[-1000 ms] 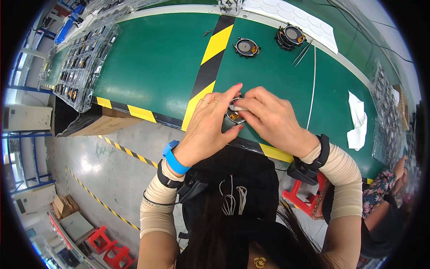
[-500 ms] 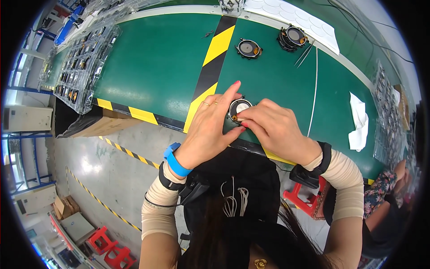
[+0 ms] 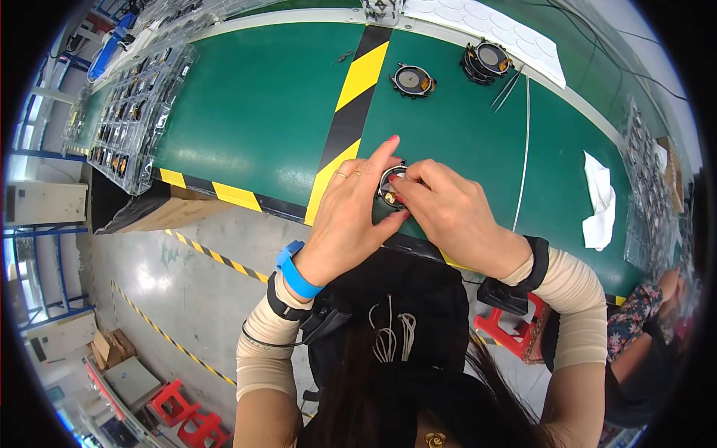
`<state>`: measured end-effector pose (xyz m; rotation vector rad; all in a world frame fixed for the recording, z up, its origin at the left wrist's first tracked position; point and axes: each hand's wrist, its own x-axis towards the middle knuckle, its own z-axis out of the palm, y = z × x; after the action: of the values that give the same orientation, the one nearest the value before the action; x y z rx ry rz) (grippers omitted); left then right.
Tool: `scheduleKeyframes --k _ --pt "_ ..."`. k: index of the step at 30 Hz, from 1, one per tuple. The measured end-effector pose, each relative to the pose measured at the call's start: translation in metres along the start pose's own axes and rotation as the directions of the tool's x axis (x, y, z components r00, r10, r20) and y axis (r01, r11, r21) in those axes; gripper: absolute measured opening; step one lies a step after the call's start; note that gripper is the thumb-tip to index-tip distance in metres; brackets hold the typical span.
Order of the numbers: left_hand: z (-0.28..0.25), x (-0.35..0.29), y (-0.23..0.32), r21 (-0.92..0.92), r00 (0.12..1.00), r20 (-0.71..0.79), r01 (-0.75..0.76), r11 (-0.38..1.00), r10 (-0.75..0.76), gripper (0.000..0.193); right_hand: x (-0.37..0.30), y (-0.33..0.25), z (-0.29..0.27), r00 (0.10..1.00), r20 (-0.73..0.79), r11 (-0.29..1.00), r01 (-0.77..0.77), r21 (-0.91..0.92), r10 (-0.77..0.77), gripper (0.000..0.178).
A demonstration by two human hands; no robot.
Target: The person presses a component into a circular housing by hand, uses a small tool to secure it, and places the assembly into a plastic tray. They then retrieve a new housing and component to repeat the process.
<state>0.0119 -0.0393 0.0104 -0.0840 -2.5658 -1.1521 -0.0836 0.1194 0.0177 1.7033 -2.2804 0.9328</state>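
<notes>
At the front edge of the green table, a round watch case (image 3: 389,196) with a metallic rim and a small gold-coloured piece inside lies between my hands. My left hand (image 3: 349,213) steadies it, index finger along its left side and thumb at its lower edge. Pinched fingertips of my right hand (image 3: 452,213) press over the upper right of its face; whatever they hold is hidden. Farther back on the table sits a similar round watch case (image 3: 413,81), with a dark disc face. To its right stands a stack of such cases (image 3: 487,61).
Tweezers (image 3: 508,91) lie beside the stack, near a white sheet of round stickers (image 3: 485,26). A white cloth (image 3: 598,201) is at the right. Clear trays of parts (image 3: 138,112) stand at the left. Another person's patterned sleeve (image 3: 635,317) shows at the lower right.
My right fingertips have moved up and left across the case's face, over the pale disc that showed before. The gold-coloured piece is now more exposed. My left hand has stayed nearly still.
</notes>
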Motion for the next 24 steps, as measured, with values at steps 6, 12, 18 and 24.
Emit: scheduleKeyframes --k 6,12,18,24 --pt "-0.002 0.0 0.002 -0.03 0.999 0.006 0.032 0.999 -0.032 0.091 0.004 -0.001 -0.003 0.999 0.029 0.995 0.044 -0.086 -0.042 0.025" --pt "-0.001 0.0 0.0 -0.053 1.0 -0.004 0.03 0.998 -0.03 0.092 0.004 0.008 -0.004 0.993 0.052 0.993 0.112 -0.045 -0.11 0.023" --pt "0.0 -0.001 -0.001 -0.076 0.999 -0.009 0.037 0.996 -0.038 0.091 0.005 0.013 -0.005 0.989 0.056 0.99 0.139 0.005 -0.139 0.021" --pt "0.002 -0.001 -0.003 -0.047 0.999 -0.029 0.029 0.998 -0.03 0.084 0.002 0.008 -0.001 0.998 0.034 0.998 0.053 0.041 -0.054 0.023"
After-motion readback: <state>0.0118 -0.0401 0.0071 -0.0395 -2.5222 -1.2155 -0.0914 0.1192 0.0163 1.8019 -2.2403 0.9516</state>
